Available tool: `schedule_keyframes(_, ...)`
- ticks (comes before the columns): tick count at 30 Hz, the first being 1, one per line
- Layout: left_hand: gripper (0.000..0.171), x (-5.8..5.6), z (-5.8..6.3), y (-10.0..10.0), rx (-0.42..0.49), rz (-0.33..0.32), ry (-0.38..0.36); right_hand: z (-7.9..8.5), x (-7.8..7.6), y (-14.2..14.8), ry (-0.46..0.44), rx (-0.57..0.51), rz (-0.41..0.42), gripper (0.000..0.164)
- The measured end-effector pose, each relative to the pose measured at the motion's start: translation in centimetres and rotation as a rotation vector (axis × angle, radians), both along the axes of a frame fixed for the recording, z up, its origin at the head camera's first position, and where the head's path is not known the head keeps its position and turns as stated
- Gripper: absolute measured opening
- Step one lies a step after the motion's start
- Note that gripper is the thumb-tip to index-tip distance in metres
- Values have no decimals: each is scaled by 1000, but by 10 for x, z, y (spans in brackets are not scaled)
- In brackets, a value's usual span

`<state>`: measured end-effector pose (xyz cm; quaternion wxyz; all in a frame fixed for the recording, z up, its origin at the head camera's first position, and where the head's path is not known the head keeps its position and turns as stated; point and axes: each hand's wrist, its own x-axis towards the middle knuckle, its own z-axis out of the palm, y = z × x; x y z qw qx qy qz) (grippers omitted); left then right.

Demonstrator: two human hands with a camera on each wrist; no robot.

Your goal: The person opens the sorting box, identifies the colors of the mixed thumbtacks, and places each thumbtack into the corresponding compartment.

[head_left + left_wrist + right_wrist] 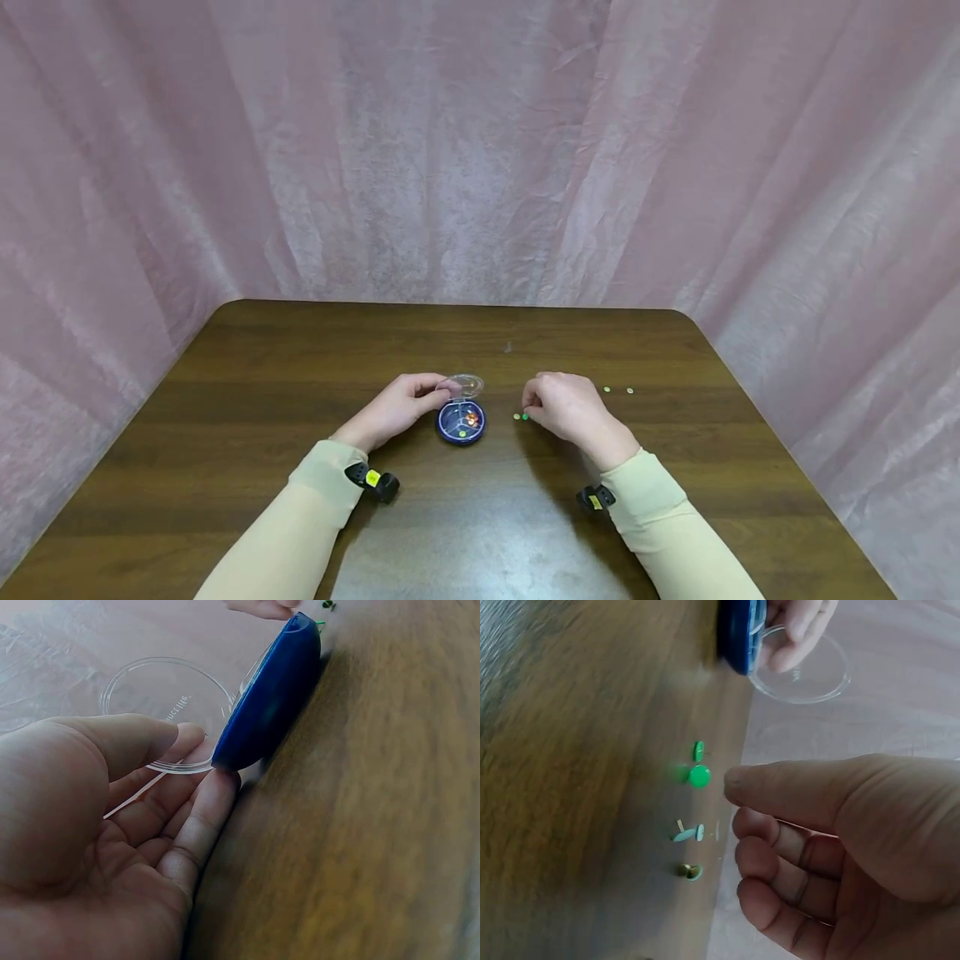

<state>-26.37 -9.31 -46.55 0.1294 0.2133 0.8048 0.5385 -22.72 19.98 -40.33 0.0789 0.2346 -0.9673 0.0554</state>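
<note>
My left hand point(400, 406) holds the raised clear lid point(469, 386) of a round blue case point(459, 437). In the left wrist view the thumb lies over the lid's edge, with fingers behind it and one fingertip touching the case. Inside the case are dividers, with orange-red thumbtacks point(472, 419) in one compartment and a yellow-green one point(462, 433) in another. My right hand point(567, 405) hovers beside green thumbtacks point(699, 776) on the table, its fingers bent. In the right wrist view no thumbtack shows between thumb and index finger.
Two pale green thumbtacks point(630, 391) lie right of the right hand. A small clear scrap point(508, 347) is farther back on the brown wooden table point(337, 342). A pink curtain point(450, 167) hangs behind the table's far edge.
</note>
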Motion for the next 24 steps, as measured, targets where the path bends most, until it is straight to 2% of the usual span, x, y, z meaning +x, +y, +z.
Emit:
schedule_keyframes(4,25,0,-2,-2,-1,6,0,-4,-3,1,-46,31,-9,11)
schedule_keyframes(18,26,2,0,0,2,4,18,-14,-5,0,-7,37,-9,20)
schedule_keyframes(24,25,1,-1,-2,-9,9,8,-13,-5,-2,-37,46,-6,22)
